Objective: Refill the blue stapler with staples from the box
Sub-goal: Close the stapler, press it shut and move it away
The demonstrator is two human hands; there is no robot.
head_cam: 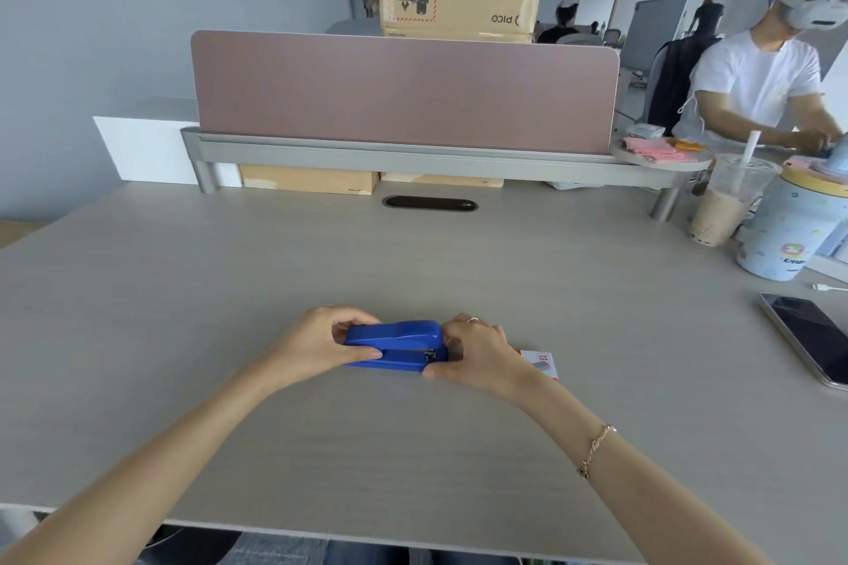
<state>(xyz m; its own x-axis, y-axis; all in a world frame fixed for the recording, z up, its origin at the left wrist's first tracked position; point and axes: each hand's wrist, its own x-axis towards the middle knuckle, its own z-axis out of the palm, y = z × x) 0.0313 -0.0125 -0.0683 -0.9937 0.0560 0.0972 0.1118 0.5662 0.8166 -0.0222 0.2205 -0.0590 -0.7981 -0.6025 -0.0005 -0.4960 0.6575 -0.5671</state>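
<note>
A blue stapler (395, 343) lies on its side on the pale desk (413, 257), lengthwise left to right, with its lid closed. My left hand (321, 339) grips its left end, thumb in front and fingers behind. My right hand (477, 351) holds its right end near the hinge. A small red and white staple box (541, 362) lies flat on the desk just right of my right hand, partly hidden by my wrist.
A phone (810, 342) lies face up at the right edge. A bubble tea cup (722, 209) and a patterned tub (789, 234) stand at the far right. A pink divider panel (404, 92) closes the back. Another person (761, 73) works beyond.
</note>
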